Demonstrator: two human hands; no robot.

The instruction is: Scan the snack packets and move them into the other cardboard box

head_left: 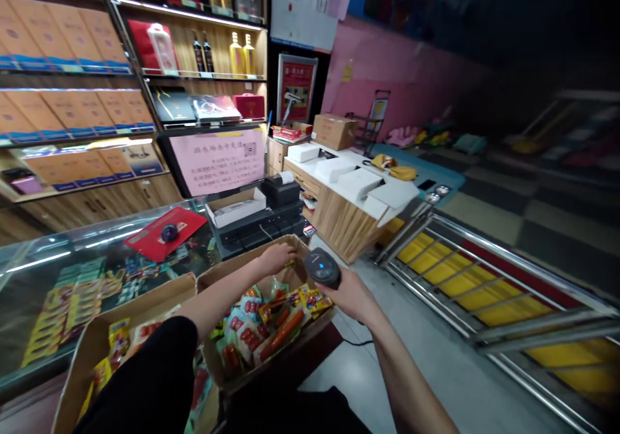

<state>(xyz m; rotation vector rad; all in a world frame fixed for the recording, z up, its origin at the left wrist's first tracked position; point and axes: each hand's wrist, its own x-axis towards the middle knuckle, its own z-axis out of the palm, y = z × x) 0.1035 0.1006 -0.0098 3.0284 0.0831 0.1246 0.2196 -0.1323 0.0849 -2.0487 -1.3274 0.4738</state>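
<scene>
My right hand (pixel 351 295) is wrapped round the handle of a dark barcode scanner (pixel 322 267) with a small blue light on its top. A cable hangs below that hand. My left hand (pixel 277 258) is over the far side of a cardboard box (pixel 261 374), its fingers curled. A bit of yellow shows below them, but what they hold is hard to make out. Inside the box lie several packaged snacks, among them a long sausage pack (pixel 281 336) and a yellow packet (pixel 316 299). A second cardboard box (pixel 77 363) with more packets is partly hidden by my left arm.
A glass counter (pixel 29 263) with goods under it runs along the left, a red folder (pixel 167 232) on top. Beyond the box stands a dark cash drawer and printer (pixel 283 192). White boxes (pixel 356 182) cover a wooden cabinet. Metal railings (pixel 465 259) are at the right.
</scene>
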